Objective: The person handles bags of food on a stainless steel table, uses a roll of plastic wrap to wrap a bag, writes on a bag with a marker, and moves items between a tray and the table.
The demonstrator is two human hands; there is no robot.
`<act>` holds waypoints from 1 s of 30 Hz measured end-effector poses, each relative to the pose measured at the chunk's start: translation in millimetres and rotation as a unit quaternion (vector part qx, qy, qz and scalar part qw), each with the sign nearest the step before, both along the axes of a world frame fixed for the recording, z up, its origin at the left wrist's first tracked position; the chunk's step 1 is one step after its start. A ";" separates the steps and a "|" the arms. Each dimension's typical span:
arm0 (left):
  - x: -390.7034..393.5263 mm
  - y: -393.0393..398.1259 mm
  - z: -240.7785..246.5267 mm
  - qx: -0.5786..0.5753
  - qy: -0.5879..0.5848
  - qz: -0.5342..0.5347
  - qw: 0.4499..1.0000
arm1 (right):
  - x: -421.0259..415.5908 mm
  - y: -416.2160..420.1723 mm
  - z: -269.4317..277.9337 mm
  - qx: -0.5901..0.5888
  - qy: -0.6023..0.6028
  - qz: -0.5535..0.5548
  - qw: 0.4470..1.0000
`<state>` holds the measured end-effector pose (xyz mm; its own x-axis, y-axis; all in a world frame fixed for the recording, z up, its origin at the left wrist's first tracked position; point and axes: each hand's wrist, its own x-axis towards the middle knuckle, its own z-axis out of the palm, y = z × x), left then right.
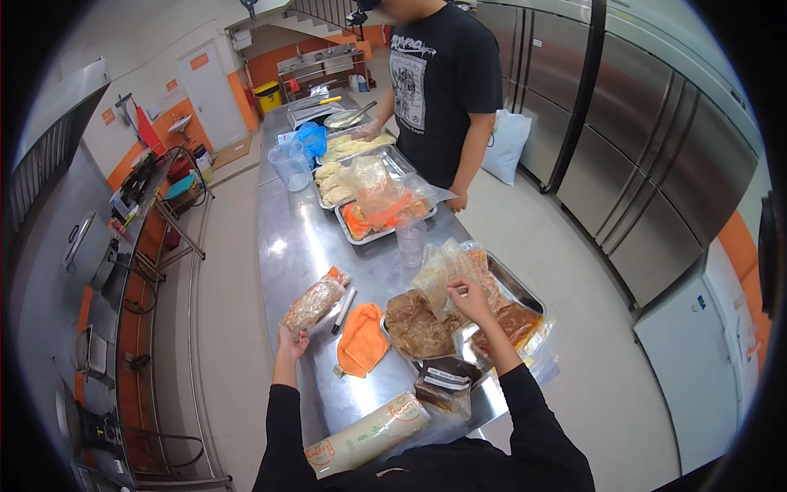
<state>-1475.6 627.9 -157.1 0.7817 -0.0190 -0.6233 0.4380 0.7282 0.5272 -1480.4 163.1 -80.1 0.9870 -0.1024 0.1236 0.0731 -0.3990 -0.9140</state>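
Observation:
My left hand [293,342] grips the near end of a clear plastic bag of orange and pale food [316,299] at the left table edge. With fingertips pinched together, my right hand [469,299] holds the loose upper part of a translucent plastic bag [440,280]. That bag is over a metal tray [519,284]. A bag of brown food [421,323] lies in the tray, with a bag of reddish-brown sauce [510,326] to its right. Between my hands are a marker pen [344,312] and a folded orange cloth [364,340].
A labelled dark sauce bag [446,384] and a large plastic wrap roll [369,433] lie near me on the steel table [280,237]. Ahead stand a clear cup [411,241], trays of food [353,237] and a measuring jug [289,166]. A person [446,86] stands at the table's right side.

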 end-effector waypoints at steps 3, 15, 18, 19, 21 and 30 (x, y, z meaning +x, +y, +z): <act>19.1 -12.6 -4.8 0.018 0.029 -0.005 0.999 | 23.0 -14.6 -0.9 -0.073 -0.076 -0.064 0.992; -40.7 -67.7 22.4 0.232 0.125 0.202 0.943 | 108.2 -55.4 -25.9 -0.153 0.013 -0.032 0.988; -61.0 -106.0 42.6 0.396 0.067 0.220 0.889 | 123.3 -70.5 -31.8 -0.161 0.075 0.020 0.984; -61.7 -115.5 48.9 0.397 0.001 0.149 0.905 | 127.3 -76.7 -29.1 -0.134 0.110 0.051 0.984; -77.2 -126.8 58.3 0.395 -0.115 0.014 0.911 | 123.5 -71.3 -18.2 -0.080 0.188 0.128 0.971; -6.8 -292.5 49.7 0.390 -0.226 -0.274 0.850 | 65.8 -99.4 3.3 0.180 0.118 0.171 0.961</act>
<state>-1482.4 335.5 -107.4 0.9513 -0.1766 -0.2527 0.2238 -0.1683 0.9600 -1414.5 63.7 -76.8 0.9669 0.2387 -0.0904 -0.0825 -0.0429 -0.9957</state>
